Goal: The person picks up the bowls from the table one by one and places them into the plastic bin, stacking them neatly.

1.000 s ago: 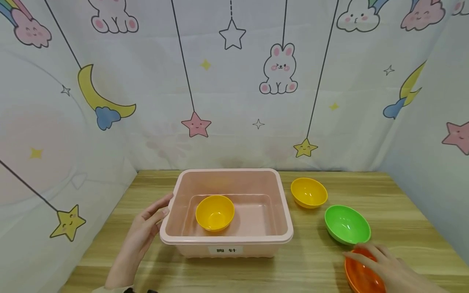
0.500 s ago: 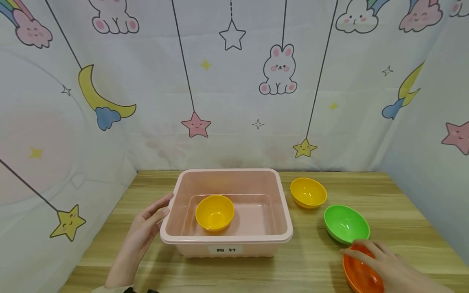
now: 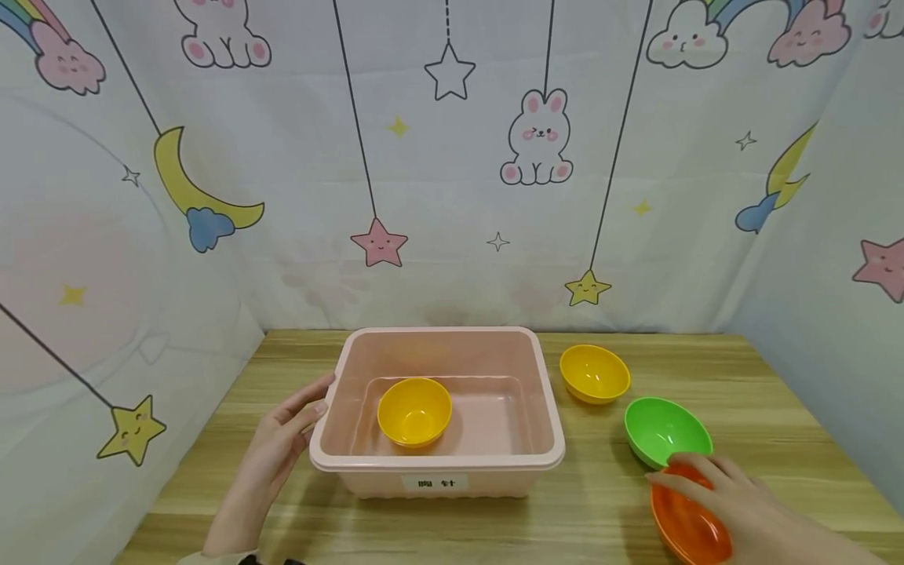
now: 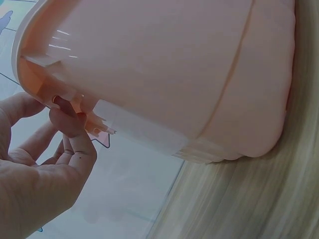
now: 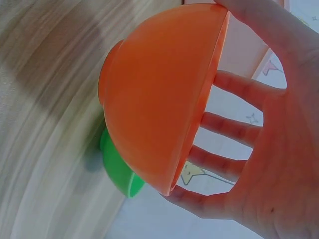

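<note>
A pink plastic bin (image 3: 438,463) stands mid-table with a yellow bowl (image 3: 414,412) inside, left of its centre. My left hand (image 3: 278,435) holds the bin's left rim; in the left wrist view, the thumb and fingers (image 4: 67,122) pinch the edge. At the lower right, my right hand (image 3: 734,502) spans an orange bowl (image 3: 688,514), thumb and fingers on its rim. The right wrist view shows the orange bowl (image 5: 149,94) from the side, close to the tabletop; whether its base touches the wood I cannot tell. Just behind it is a green bowl (image 3: 667,430).
Another yellow bowl (image 3: 595,373) sits to the right of the bin, behind the green bowl. A white label with dark characters (image 3: 435,482) is on the bin's front. Patterned cloth (image 3: 452,196) hangs behind and on both sides of the wooden table (image 3: 565,526).
My right hand and the orange bowl have shifted slightly left and away from me, nearer the green bowl. The left hand and the bin have stayed in place.
</note>
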{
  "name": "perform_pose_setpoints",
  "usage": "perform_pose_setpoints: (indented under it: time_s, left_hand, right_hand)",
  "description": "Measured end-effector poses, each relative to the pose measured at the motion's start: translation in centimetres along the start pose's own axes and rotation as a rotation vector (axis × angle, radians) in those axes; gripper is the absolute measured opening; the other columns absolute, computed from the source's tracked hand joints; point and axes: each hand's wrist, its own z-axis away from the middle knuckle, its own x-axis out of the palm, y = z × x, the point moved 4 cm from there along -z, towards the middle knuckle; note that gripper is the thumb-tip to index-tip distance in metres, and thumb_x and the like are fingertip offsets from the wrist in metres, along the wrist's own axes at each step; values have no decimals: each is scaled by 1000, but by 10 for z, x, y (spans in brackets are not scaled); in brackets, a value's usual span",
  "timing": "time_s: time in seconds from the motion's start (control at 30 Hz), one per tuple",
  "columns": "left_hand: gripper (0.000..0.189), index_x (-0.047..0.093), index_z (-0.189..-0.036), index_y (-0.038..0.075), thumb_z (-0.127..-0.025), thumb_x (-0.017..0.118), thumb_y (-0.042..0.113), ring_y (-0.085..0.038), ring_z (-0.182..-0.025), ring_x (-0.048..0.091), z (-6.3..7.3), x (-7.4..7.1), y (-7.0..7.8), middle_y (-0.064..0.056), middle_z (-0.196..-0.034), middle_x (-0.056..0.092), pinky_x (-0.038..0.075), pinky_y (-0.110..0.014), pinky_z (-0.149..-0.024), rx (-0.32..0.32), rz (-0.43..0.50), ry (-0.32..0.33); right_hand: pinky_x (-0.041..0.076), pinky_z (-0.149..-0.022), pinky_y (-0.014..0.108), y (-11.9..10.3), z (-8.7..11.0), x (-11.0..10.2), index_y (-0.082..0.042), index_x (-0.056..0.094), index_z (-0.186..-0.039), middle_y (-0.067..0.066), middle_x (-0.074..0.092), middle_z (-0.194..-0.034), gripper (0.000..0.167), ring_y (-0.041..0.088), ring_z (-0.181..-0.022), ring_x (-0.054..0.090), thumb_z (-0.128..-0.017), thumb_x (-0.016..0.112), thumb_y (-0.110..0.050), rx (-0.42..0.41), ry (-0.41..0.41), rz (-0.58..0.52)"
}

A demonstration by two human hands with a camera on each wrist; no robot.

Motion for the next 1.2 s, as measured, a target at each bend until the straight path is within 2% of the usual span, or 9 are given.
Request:
perform_pose_setpoints:
  time_s: [0.17, 0.27, 0.53, 0.73, 0.87, 1.07, 1.2]
  left_hand:
    - [45, 48, -141, 9, -98, 55, 16, 5, -111, 56, -1, 0, 1, 27, -124, 58, 54, -21, -86, 4, -7, 0]
    - [45, 48, -141, 8, -98, 55, 16, 5, -111, 56, -1, 0, 2, 27, -123, 59, 54, -21, -87, 5, -5, 1]
    - [43, 50, -140, 10, -97, 56, 15, 5, -111, 56, 0, 0, 2, 26, -123, 59, 53, -21, -87, 3, 3, 8]
    - [42, 51, -139, 13, -98, 55, 16, 5, -111, 56, 0, 0, 1, 27, -124, 58, 53, -21, -86, 1, 8, 1]
    - [39, 55, -137, 18, -98, 55, 16, 5, -113, 55, 1, 0, 1, 24, -131, 56, 53, -21, -87, 3, 8, -3]
    - [38, 57, -135, 21, -98, 55, 17, 5, -114, 54, 1, -1, 0, 20, -137, 53, 53, -21, -88, 2, 1, -2]
    - [39, 55, -137, 19, -98, 55, 16, 4, -114, 55, 0, 0, 1, 22, -133, 55, 53, -21, -87, 4, 4, -8]
  right_hand:
    - [48, -68, 43, -6, -3, -6, -43, 49, -133, -5, 46, -129, 91, 6, -114, 29, -54, 69, -82, -83, 107, 81]
    - [50, -68, 39, -9, -5, -10, -42, 49, -134, -7, 47, -130, 92, 4, -114, 29, -54, 69, -82, -106, 132, 119]
    - [51, -72, 52, -16, -15, -20, -45, 45, -136, -3, 44, -135, 87, 25, -118, 41, -59, 66, -81, -52, 10, 15]
    - [52, -76, 53, -21, -22, -28, -46, 41, -138, -8, 41, -136, 86, 28, -122, 40, -62, 80, -60, -44, -24, 6]
    - [52, -73, 52, -24, -28, -35, -46, 42, -137, -5, 42, -136, 91, 29, -121, 41, -57, 84, -55, -46, -4, 29]
    - [52, -73, 56, -29, -39, -45, -43, 43, -139, -1, 45, -135, 91, 33, -117, 45, -58, 82, -62, -107, 11, 57]
    - [51, -72, 49, -35, -42, -50, -43, 44, -138, -7, 45, -133, 91, 25, -114, 46, -57, 81, -63, -143, 50, 90]
